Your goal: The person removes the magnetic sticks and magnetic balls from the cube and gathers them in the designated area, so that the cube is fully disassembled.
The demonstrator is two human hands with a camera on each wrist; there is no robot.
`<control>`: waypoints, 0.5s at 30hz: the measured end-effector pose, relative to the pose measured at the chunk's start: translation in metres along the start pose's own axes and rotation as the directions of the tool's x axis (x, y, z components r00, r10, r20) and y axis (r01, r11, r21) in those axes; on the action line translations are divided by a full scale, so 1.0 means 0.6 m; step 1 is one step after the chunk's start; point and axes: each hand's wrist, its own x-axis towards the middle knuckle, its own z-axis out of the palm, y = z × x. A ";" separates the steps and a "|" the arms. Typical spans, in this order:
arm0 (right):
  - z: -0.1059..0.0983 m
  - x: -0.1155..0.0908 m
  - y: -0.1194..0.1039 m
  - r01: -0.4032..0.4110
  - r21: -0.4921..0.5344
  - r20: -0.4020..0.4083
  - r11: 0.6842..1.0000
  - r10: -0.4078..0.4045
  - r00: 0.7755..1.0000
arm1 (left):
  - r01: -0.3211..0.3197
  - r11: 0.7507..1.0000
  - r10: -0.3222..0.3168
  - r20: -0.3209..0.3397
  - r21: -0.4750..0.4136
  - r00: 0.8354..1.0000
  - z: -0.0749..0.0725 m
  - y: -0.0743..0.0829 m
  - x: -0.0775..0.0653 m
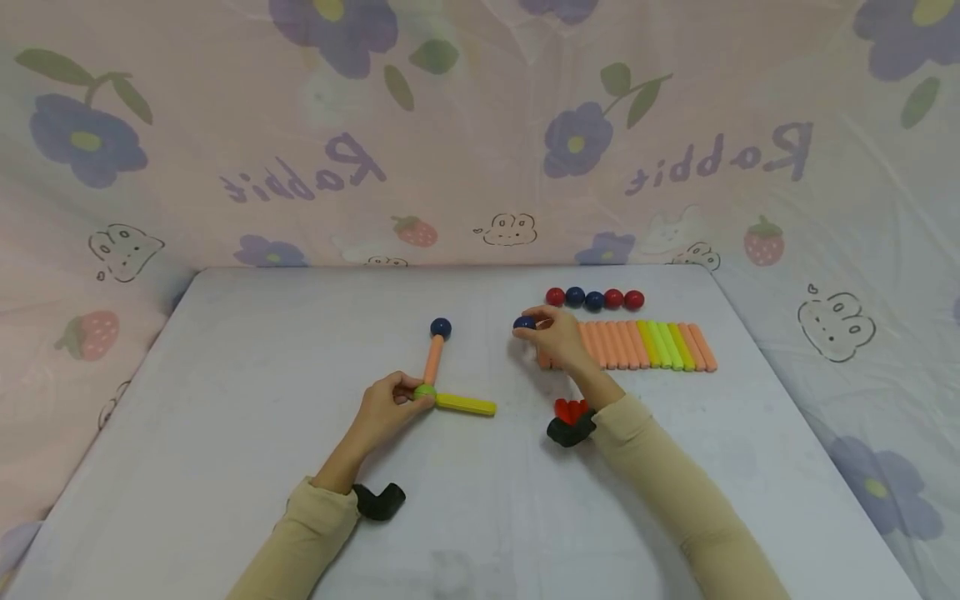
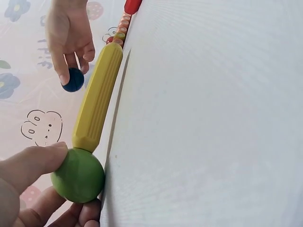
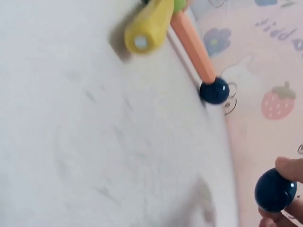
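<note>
My left hand [image 1: 386,414] pinches a green ball [image 2: 78,176] between thumb and fingers. A yellow ribbed rod [image 1: 466,405] sticks out from that ball to the right. From the same ball an orange rod [image 1: 433,359] points away toward the back, with a dark blue ball [image 1: 441,328] on its far end. My right hand [image 1: 558,337] holds a second dark blue ball [image 3: 275,190] between thumb and fingertips, to the right of the joined pieces and in front of the ball row. In the right wrist view the yellow rod's free end shows a pale round tip.
Behind my right hand lies a row of red and dark blue balls [image 1: 595,301]. A row of orange, yellow and green rods [image 1: 622,345] lies side by side, partly covered by that hand. Red pieces [image 1: 570,411] show near the right wrist. A patterned cloth [image 1: 465,167] hangs behind the white table [image 1: 225,375].
</note>
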 end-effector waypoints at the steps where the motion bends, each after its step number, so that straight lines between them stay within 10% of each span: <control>1: 0.000 0.009 0.000 -0.009 -0.003 -0.006 1.000 0.009 1.000 | -0.003 1.000 0.003 0.000 0.001 1.000 0.000 0.000 0.000; 15: -0.018 0.107 0.016 0.049 -0.134 -0.035 0.990 -0.054 0.998 | -0.005 1.000 0.005 -0.002 -0.022 1.000 -0.001 0.003 -0.003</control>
